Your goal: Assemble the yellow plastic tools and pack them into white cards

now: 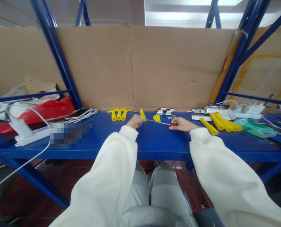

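Note:
My left hand [135, 121] is closed around a yellow plastic T-shaped piece [142, 114], whose upper part shows beyond the fingers. In my right hand [181, 123] is a screwdriver [173, 125] with a red handle. Its long metal shaft points left, and the tip meets or nearly meets the yellow piece; I cannot tell which. Between the hands, just behind the shaft, lie small yellow parts [156, 118] and some tiny metal bits [169, 118]. Several small black-and-white packs [165, 111] are stacked behind them. Left of my left hand stand three yellow T-shaped pieces [119, 115].
Several yellow tubes [222, 122] lie at the right on the blue table [164, 143], near boxes [217, 108] and a green plastic packet [255, 127]. A phone [79, 113], cables and a white power strip [33, 135] occupy the left. A cardboard wall [168, 66] closes the back.

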The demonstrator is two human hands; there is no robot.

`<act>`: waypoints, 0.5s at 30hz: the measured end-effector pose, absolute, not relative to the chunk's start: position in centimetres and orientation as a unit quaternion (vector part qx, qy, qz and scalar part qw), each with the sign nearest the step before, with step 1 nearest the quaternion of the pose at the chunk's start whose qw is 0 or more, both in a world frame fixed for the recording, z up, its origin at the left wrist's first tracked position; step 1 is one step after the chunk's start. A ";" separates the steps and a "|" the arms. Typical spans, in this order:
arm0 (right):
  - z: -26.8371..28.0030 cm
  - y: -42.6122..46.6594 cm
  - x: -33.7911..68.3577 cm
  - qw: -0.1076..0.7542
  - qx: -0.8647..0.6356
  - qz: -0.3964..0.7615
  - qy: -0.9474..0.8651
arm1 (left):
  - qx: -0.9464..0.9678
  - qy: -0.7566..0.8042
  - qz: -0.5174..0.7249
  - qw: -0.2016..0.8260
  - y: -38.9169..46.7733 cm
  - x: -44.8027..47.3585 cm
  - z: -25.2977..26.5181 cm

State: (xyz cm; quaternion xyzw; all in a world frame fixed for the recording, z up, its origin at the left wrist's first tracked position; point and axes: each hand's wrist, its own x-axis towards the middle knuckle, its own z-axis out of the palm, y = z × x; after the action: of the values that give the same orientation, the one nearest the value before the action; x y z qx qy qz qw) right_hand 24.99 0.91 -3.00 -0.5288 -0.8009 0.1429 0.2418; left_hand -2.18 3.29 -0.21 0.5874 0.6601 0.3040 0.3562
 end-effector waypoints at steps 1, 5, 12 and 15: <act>-3.1 1.0 25.0 0.250 -0.532 0.128 -0.798 | 0.588 0.659 0.305 0.357 3.3 -2.2 -0.2; -3.1 1.2 25.2 0.248 -0.542 0.088 -0.798 | 0.588 0.655 0.309 0.360 3.3 -2.2 -0.3; -2.8 0.8 25.0 0.225 -0.528 0.142 -0.806 | 0.582 0.657 0.318 0.359 3.3 -2.2 -0.4; -3.2 1.1 25.0 0.250 -0.531 0.119 -0.801 | 0.580 0.658 0.318 0.360 3.3 -2.2 -0.3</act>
State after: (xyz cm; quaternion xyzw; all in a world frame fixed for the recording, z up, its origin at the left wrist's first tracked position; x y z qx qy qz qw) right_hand 25.04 1.09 -3.19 -0.5310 -0.8009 0.1186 0.2502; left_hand -2.17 3.26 -0.32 0.5804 0.6578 0.3181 0.3595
